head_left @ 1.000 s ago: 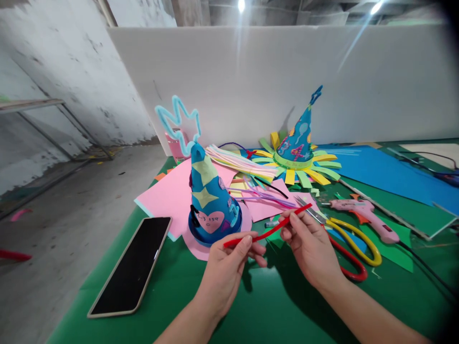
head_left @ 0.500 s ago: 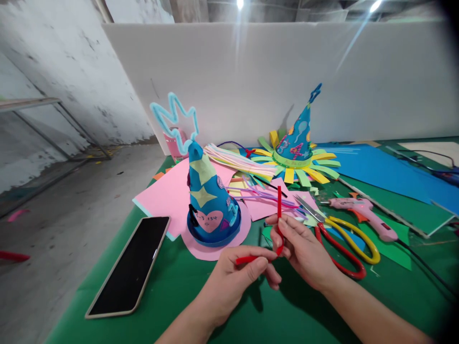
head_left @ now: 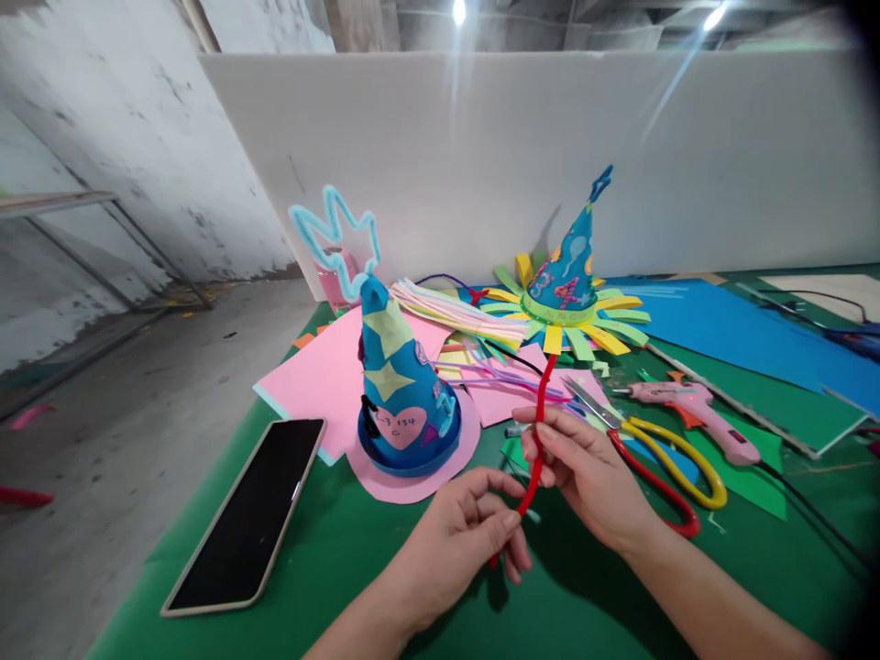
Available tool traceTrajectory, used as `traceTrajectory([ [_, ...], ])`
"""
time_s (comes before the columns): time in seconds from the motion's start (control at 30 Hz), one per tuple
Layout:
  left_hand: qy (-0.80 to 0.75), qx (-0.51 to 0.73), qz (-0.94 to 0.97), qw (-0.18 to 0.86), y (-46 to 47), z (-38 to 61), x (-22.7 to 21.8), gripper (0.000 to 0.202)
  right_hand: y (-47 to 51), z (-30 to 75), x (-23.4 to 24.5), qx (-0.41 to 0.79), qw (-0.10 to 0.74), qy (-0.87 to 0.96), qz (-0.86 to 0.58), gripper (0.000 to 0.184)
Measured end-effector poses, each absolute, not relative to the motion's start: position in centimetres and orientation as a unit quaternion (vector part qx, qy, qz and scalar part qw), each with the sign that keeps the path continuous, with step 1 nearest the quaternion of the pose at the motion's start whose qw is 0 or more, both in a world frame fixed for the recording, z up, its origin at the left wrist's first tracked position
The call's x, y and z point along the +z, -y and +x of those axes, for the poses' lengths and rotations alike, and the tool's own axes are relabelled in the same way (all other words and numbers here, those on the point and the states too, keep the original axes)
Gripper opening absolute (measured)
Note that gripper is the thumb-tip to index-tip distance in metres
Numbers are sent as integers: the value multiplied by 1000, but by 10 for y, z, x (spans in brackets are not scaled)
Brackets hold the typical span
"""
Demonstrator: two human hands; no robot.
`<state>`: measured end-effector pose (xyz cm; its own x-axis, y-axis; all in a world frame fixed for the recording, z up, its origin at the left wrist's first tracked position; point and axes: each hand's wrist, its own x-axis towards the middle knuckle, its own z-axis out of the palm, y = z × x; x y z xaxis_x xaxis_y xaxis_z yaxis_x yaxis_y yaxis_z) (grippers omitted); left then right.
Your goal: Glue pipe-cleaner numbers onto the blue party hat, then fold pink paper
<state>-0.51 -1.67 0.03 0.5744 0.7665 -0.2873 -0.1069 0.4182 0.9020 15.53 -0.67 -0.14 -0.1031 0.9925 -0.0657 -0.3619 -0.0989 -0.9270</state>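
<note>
A red pipe cleaner (head_left: 541, 403) runs between my hands in a gentle curve over the green table. My left hand (head_left: 471, 536) pinches its lower part between thumb and fingers. Higher up, my right hand (head_left: 584, 472) grips it, with the free end sticking up above the fingers. Just beyond my left hand stands a blue cone hat (head_left: 399, 385) with yellow stars, a pink heart and a light blue pipe-cleaner star on its tip. Scissors (head_left: 677, 463) with red and yellow handles lie beside my right hand.
A phone (head_left: 251, 513) lies at the left table edge. The pink glue gun (head_left: 698, 412) rests at the right, its cord trailing. Behind are a second blue cone hat (head_left: 567, 266) with paper strips, a bundle of pale pipe cleaners (head_left: 460, 312) and blue card (head_left: 721, 321).
The red pipe cleaner was sharply bent, its lower end pointing left; now it is a straighter slanting curve. My left hand has turned, and the lower end points down.
</note>
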Motion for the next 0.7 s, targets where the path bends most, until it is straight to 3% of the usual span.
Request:
traceTrajectory([
  [0.23,-371,294,469,746,16,-6,-1,19,12,150,-2,652,469,448,-392,20],
  [0.47,-372,401,387,742,12,-7,-2,13,10,147,-4,628,568,379,-374,11],
  [0.7,-331,473,269,771,6,-12,5,12,15,138,-4,677,567,358,-301,12],
])
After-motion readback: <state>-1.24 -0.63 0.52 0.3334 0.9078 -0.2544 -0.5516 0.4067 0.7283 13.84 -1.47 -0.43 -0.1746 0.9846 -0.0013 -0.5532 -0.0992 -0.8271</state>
